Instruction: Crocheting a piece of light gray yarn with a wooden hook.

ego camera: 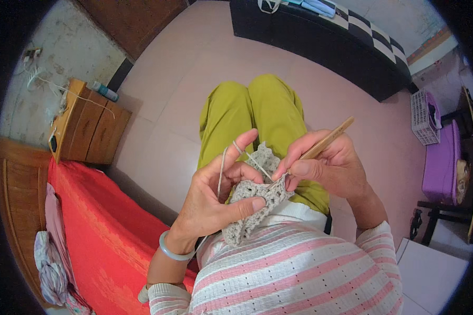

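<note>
My left hand (216, 197) pinches a grey openwork crochet piece (246, 193) between thumb and fingers, in front of my lap. Grey yarn (222, 169) loops around its raised index finger and runs across to the working edge. In my right hand (327, 169) is a crochet hook with a wooden handle (329, 138), its handle slanting up and to the right. The hook's metal shaft (278, 181) meets the top edge of the piece; its very tip is hard to make out. Some fingertips of my right hand also touch the fabric there. Part of the piece hangs behind, over my green trousers (236, 106).
A bed with a red cover (102, 220) lies to my left, beside a wooden drawer cabinet (98, 126) with a cable over it. Across the tiled floor (173, 78) stands a long black bench (299, 47). Purple containers (439, 165) and a grey basket (422, 118) are at right.
</note>
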Action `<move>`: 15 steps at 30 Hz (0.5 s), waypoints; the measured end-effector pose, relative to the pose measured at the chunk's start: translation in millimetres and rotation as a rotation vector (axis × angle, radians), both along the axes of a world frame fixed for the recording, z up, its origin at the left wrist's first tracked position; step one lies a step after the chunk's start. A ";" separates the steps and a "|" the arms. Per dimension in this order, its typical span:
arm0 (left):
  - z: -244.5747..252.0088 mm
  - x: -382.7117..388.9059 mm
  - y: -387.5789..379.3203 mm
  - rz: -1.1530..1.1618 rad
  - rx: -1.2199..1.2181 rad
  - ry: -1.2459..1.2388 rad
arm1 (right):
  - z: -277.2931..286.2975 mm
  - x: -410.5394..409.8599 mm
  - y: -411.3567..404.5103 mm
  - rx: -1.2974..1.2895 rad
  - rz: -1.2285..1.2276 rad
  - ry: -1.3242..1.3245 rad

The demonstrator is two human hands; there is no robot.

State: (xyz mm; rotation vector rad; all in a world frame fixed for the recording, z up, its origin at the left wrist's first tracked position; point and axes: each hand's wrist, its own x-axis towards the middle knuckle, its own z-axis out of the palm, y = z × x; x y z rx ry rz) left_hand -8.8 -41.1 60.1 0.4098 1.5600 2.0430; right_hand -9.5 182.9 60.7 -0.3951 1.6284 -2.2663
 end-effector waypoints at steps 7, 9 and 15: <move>2.4 -6.8 0.2 0.017 -0.022 0.040 | 13.2 -3.3 3.1 0.069 0.040 0.043; 6.2 -6.0 2.5 0.029 -0.031 0.047 | 13.1 -2.9 1.8 0.094 0.015 0.089; 9.5 -2.3 17.3 0.241 -0.049 0.121 | 10.3 5.3 -19.4 0.812 -0.122 0.929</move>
